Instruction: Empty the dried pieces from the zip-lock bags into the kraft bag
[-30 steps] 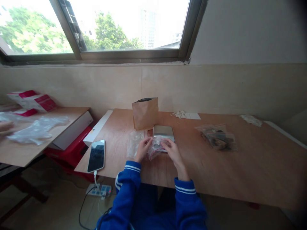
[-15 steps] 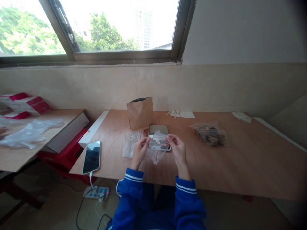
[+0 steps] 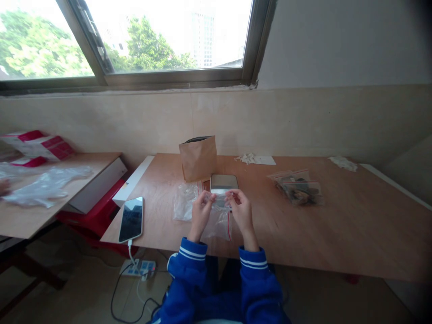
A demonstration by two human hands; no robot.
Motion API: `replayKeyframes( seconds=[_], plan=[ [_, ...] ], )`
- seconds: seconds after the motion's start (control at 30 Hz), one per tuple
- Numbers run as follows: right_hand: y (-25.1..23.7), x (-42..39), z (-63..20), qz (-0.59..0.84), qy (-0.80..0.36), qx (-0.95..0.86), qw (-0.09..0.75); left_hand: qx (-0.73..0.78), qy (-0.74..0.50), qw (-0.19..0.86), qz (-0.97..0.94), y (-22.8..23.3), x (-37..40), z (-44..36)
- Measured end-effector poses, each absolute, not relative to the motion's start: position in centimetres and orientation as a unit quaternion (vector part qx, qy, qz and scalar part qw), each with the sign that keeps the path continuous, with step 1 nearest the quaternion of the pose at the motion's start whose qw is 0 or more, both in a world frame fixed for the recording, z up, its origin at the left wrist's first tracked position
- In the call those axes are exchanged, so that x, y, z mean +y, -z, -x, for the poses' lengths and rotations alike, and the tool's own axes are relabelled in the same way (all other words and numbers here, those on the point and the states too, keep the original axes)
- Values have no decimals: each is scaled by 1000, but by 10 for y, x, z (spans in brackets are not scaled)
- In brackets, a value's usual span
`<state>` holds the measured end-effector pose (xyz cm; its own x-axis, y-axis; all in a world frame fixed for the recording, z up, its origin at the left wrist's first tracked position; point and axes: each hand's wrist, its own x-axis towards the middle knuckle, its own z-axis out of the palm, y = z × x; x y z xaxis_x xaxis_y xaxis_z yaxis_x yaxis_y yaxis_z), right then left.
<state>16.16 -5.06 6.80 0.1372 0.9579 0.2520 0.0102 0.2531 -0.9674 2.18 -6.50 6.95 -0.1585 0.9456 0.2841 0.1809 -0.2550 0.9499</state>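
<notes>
Between my two hands hangs a clear zip bag [image 3: 218,223] with a red seal line down its right side. My left hand [image 3: 201,210] is closed, pinching the bag's upper left edge. On the other side my right hand [image 3: 241,209] pinches its upper right edge. Behind the bag lies a small scale [image 3: 224,181] with a shiny top, partly hidden by my fingers. A pile of clear zip bags [image 3: 185,202] rests just left of my left hand. An upright brown paper bag [image 3: 199,158] stands open behind that pile.
Filled zip bags [image 3: 300,189] with dark contents lie on the table's right. White scraps [image 3: 248,158] sit on paper by the wall. At the left edge a phone [image 3: 131,219] is plugged into a cable. A power strip [image 3: 140,267] lies on the floor.
My hands have come closer together, and the right one has moved left. The zip bag has turned and now hangs lower, its red line at the right.
</notes>
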Motion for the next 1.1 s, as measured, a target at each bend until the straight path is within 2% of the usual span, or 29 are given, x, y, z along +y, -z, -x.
replayKeyframes(
  seconds=[0.23, 0.43, 0.67, 0.9, 1.1],
  plan=[
    [-69, -51, -147, 489, -366, -458, 647, 523, -565, 301, -562, -69, -72, -27],
    [-66, -44, -173, 492, -374, -405, 673, 542, -548, 290, -567, -69, -74, -13],
    [-74, -50, -167, 468, -369, -566, 569, 538, -540, 243, -600, -79, -77, -11],
    [-66, -49, -176, 482, -362, -611, 513, 523, -517, 216, -642, -83, -84, -6],
    [-69, -51, -174, 502, -364, -544, 566, 485, -535, 228, -654, -86, -85, -8]
  ],
)
